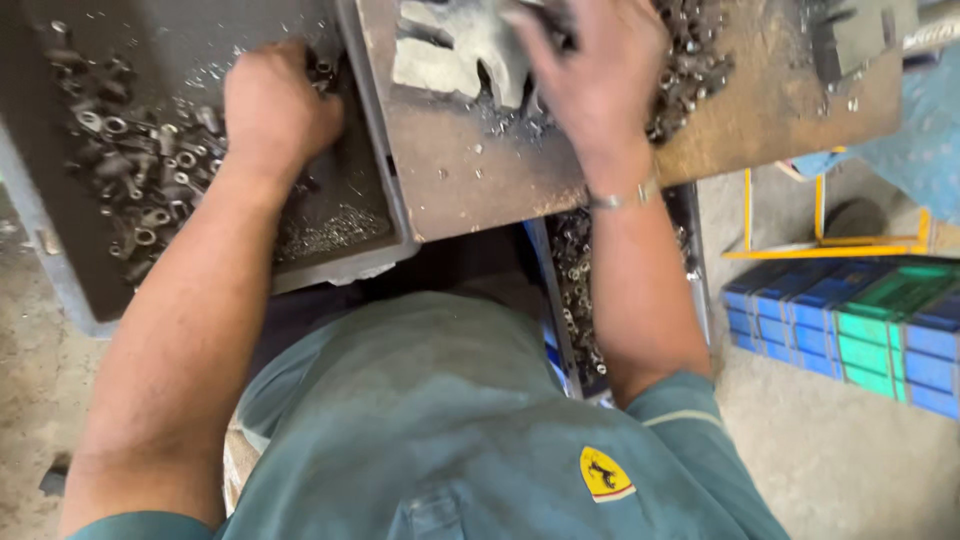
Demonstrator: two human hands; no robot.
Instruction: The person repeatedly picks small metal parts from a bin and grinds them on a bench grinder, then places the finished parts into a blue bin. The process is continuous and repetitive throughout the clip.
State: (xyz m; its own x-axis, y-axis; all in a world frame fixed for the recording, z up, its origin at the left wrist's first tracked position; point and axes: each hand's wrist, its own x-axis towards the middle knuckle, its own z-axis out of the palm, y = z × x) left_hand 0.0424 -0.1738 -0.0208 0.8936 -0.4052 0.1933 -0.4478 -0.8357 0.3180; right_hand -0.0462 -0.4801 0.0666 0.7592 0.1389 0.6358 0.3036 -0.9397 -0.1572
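Note:
My left hand is curled into a loose fist inside a grey tray, at its right wall, among small dark metal ring parts. What its fingers hold is hidden. My right hand lies palm down with fingers spread on a rusty brown work plate, over a pale metal fixture and beside a heap of small metal parts. A thin metal bangle sits on that wrist.
A second bin of shiny ring parts stands under the plate between my arms. Blue and green stacked crates rest on the concrete floor at right, behind them a yellow metal frame. Metal shavings cover the tray's floor.

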